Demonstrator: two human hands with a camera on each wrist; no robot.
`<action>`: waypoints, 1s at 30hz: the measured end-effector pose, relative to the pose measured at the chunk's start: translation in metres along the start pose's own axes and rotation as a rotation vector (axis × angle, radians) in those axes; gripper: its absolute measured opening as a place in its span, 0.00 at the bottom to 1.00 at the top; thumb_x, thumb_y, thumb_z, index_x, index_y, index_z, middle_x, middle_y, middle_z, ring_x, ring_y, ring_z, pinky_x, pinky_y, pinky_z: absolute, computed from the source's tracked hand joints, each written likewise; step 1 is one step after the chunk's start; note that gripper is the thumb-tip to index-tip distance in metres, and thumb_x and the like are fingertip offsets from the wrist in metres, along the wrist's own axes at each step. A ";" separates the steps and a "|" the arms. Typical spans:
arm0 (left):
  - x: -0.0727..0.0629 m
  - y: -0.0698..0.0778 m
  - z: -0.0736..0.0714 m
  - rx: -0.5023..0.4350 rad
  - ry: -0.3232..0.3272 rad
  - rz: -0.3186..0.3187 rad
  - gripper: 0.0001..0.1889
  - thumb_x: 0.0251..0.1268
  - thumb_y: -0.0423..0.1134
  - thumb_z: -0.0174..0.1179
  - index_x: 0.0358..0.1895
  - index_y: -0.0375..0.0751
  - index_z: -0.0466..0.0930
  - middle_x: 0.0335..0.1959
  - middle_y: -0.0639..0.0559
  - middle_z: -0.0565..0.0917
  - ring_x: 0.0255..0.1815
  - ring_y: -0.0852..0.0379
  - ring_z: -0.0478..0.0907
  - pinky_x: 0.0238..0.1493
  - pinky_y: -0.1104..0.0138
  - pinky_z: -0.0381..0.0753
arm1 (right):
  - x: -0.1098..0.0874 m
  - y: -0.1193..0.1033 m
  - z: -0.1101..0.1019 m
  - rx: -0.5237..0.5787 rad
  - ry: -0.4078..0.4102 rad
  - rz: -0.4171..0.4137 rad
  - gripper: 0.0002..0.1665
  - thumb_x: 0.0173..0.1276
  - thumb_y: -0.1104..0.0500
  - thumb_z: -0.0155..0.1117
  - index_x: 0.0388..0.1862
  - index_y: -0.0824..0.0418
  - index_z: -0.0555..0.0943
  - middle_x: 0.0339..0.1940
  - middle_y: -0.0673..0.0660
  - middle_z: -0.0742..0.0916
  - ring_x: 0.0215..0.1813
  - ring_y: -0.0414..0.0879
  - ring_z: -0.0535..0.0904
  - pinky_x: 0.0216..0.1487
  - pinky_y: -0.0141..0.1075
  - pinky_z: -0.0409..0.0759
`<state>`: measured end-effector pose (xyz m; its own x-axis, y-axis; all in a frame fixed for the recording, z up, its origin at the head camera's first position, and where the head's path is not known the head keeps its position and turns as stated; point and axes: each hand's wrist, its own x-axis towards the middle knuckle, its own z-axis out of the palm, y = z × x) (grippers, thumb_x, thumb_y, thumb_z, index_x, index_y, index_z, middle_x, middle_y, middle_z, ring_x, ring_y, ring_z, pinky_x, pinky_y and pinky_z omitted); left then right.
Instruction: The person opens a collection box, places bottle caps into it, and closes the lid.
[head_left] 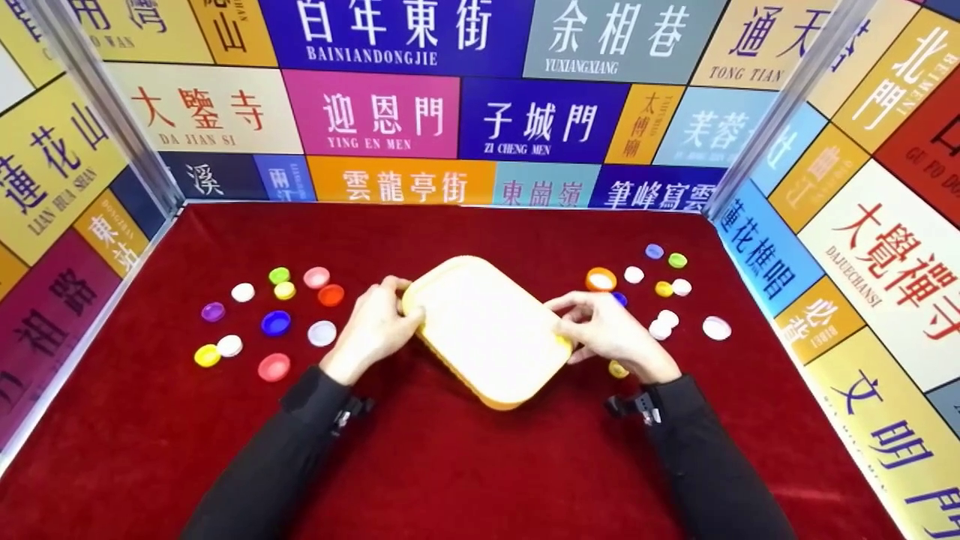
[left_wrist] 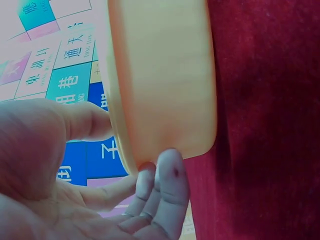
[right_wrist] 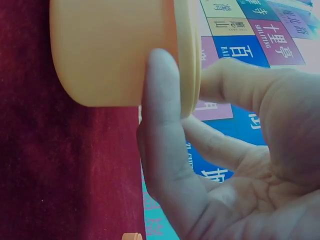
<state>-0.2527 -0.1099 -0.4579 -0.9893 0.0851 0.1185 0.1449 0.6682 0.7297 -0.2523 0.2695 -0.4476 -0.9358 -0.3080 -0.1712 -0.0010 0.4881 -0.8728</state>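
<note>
A yellow plastic box [head_left: 491, 330] with rounded corners and a pale, flat top sits turned at an angle between both hands, close over the red cloth. My left hand [head_left: 381, 322] grips its left corner, thumb on the top edge and fingers [left_wrist: 172, 185] against the side wall below the rim. At the opposite end, my right hand [head_left: 607, 330] pinches the right corner, with its thumb on the top edge and one finger [right_wrist: 162, 90] up along the side wall. The contents of the box are hidden.
A red cloth [head_left: 450, 465] covers the table. Several coloured bottle caps lie left of the box, among them a blue cap [head_left: 276, 323] and a red cap [head_left: 331, 295]. More caps, including an orange cap [head_left: 601, 280], lie around and beyond the right hand. Printed panels [head_left: 375, 112] enclose the table.
</note>
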 end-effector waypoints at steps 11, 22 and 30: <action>-0.007 0.001 -0.012 0.069 0.010 -0.020 0.14 0.80 0.43 0.63 0.52 0.33 0.86 0.38 0.40 0.93 0.46 0.37 0.91 0.55 0.50 0.90 | 0.001 -0.002 0.001 0.018 0.081 -0.011 0.28 0.79 0.63 0.74 0.74 0.69 0.84 0.52 0.67 0.92 0.40 0.45 0.93 0.41 0.39 0.98; -0.008 -0.002 -0.029 0.119 -0.126 -0.024 0.15 0.74 0.47 0.73 0.38 0.37 0.90 0.38 0.42 0.94 0.39 0.43 0.88 0.46 0.58 0.86 | 0.007 0.001 -0.004 -0.075 0.183 -0.170 0.27 0.77 0.67 0.75 0.73 0.71 0.86 0.68 0.73 0.92 0.68 0.66 0.92 0.62 0.25 0.88; -0.014 0.001 -0.039 0.194 -0.272 -0.020 0.20 0.74 0.56 0.75 0.31 0.43 0.91 0.28 0.50 0.90 0.31 0.51 0.83 0.37 0.64 0.78 | 0.013 0.007 0.001 0.021 0.294 -0.195 0.24 0.77 0.68 0.79 0.70 0.70 0.89 0.67 0.77 0.91 0.67 0.68 0.93 0.62 0.20 0.88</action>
<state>-0.2384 -0.1392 -0.4327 -0.9640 0.2472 -0.0979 0.1452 0.7979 0.5850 -0.2644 0.2682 -0.4561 -0.9803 -0.1438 0.1354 -0.1848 0.4253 -0.8860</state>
